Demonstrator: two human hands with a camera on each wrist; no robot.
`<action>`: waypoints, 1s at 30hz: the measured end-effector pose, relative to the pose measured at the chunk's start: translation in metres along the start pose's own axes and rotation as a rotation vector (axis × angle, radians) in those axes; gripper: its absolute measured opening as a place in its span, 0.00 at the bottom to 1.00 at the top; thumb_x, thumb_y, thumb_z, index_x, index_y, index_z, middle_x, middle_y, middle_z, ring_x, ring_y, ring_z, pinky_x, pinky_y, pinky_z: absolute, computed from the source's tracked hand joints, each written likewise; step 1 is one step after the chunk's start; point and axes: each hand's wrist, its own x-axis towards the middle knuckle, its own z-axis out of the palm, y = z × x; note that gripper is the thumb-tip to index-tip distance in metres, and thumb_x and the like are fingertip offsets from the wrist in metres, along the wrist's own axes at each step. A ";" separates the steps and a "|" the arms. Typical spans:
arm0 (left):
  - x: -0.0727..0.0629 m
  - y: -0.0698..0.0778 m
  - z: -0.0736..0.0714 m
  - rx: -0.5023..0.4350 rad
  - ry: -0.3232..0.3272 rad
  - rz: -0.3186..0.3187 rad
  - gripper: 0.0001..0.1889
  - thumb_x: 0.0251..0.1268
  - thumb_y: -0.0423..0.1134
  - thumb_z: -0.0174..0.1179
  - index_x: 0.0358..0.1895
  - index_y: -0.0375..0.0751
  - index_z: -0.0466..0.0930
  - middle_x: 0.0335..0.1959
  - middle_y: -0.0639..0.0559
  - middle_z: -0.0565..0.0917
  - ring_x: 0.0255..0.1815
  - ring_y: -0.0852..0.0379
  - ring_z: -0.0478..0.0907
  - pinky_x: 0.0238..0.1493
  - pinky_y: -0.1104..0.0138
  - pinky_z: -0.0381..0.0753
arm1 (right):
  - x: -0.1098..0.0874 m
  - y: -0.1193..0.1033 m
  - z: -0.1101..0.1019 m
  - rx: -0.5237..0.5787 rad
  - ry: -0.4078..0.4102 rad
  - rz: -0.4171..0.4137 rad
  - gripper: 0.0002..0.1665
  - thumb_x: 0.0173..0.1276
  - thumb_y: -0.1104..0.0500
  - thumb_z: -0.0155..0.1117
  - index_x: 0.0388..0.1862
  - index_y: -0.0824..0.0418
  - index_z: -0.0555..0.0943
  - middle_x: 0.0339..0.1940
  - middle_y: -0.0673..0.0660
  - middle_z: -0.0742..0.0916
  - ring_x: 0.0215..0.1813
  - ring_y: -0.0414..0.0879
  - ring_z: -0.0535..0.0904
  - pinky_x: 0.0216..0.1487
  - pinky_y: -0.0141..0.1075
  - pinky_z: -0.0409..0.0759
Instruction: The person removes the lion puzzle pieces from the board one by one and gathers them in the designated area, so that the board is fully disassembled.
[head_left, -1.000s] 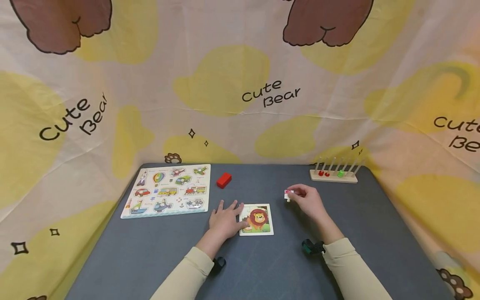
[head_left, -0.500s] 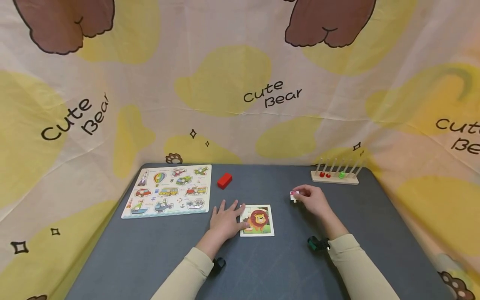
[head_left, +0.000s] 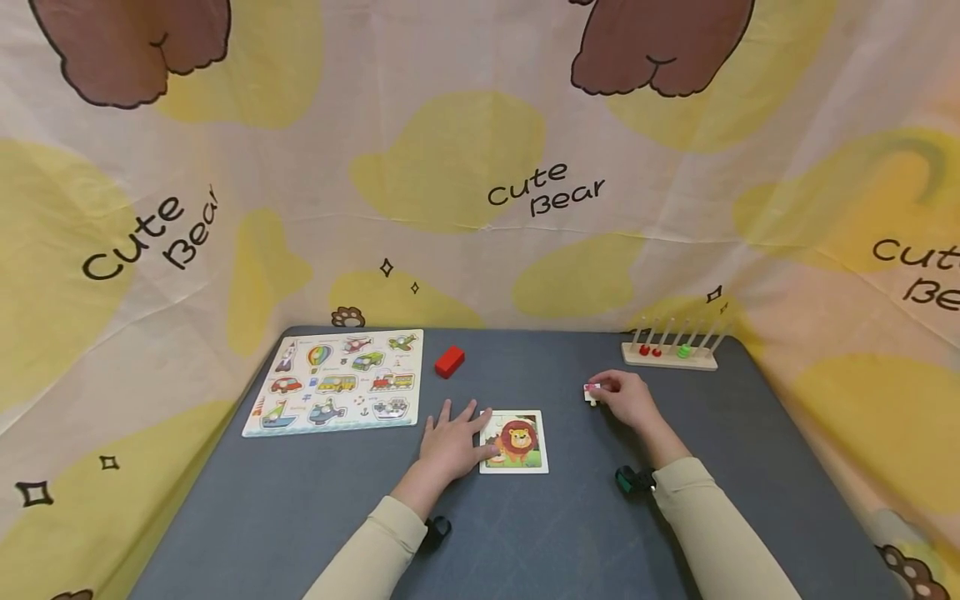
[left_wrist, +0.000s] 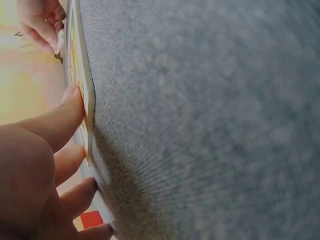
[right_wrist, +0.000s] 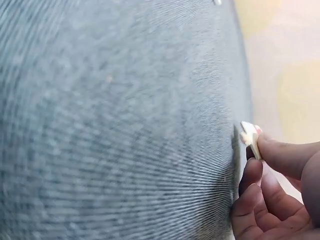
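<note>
Between the thumb and fingers of my right hand is a small white puzzle piece with a pink patch. The right wrist view shows its knobbed edge close above the tabletop. To the left lies a square lion puzzle in a pale frame. My left hand is spread at the puzzle's left side, thumb over the picture and forefinger at the upper left corner. Seen from the left wrist, the thumb rests on the puzzle's face while other fingers touch the table; they cover part of the left edge.
A vehicle picture board lies at the back left, with a red block beside it. At the back right stands a wooden peg rack with red and green beads. A printed cloth hangs behind the grey table.
My right hand has moved a little to the right with the puzzle piece, away from the lion puzzle, and then nearly stopped. The left hand stays in place on the puzzle.
</note>
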 end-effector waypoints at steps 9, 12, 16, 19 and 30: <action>0.000 0.001 -0.002 -0.001 -0.014 -0.006 0.39 0.63 0.62 0.65 0.76 0.61 0.66 0.80 0.51 0.62 0.83 0.33 0.44 0.75 0.33 0.49 | 0.001 -0.002 0.003 -0.141 0.015 -0.008 0.12 0.70 0.59 0.69 0.48 0.64 0.86 0.40 0.60 0.88 0.39 0.51 0.79 0.40 0.41 0.78; 0.000 0.001 -0.003 -0.001 -0.012 -0.010 0.39 0.62 0.62 0.65 0.76 0.60 0.66 0.80 0.51 0.62 0.82 0.33 0.45 0.75 0.33 0.49 | 0.002 -0.001 0.005 -0.176 0.011 -0.024 0.13 0.70 0.59 0.68 0.48 0.65 0.86 0.41 0.61 0.89 0.41 0.52 0.81 0.44 0.45 0.80; -0.001 0.000 -0.001 -0.016 -0.011 -0.013 0.39 0.62 0.62 0.65 0.76 0.61 0.66 0.80 0.51 0.62 0.83 0.33 0.44 0.76 0.33 0.48 | 0.004 0.000 0.006 -0.191 -0.006 -0.032 0.13 0.71 0.59 0.67 0.49 0.66 0.86 0.41 0.62 0.89 0.41 0.53 0.82 0.44 0.47 0.81; -0.001 0.000 0.001 -0.035 -0.013 -0.012 0.39 0.62 0.62 0.65 0.76 0.61 0.66 0.81 0.51 0.61 0.83 0.33 0.43 0.76 0.33 0.46 | 0.004 -0.001 0.004 -0.177 -0.013 -0.034 0.14 0.71 0.60 0.67 0.50 0.67 0.85 0.44 0.63 0.89 0.43 0.54 0.83 0.45 0.48 0.82; -0.001 0.001 0.000 -0.033 -0.006 -0.025 0.39 0.61 0.62 0.67 0.76 0.61 0.67 0.80 0.51 0.62 0.83 0.33 0.43 0.75 0.33 0.46 | -0.003 -0.022 -0.009 -0.126 0.011 -0.095 0.17 0.73 0.58 0.66 0.57 0.65 0.83 0.50 0.63 0.88 0.49 0.56 0.84 0.48 0.50 0.83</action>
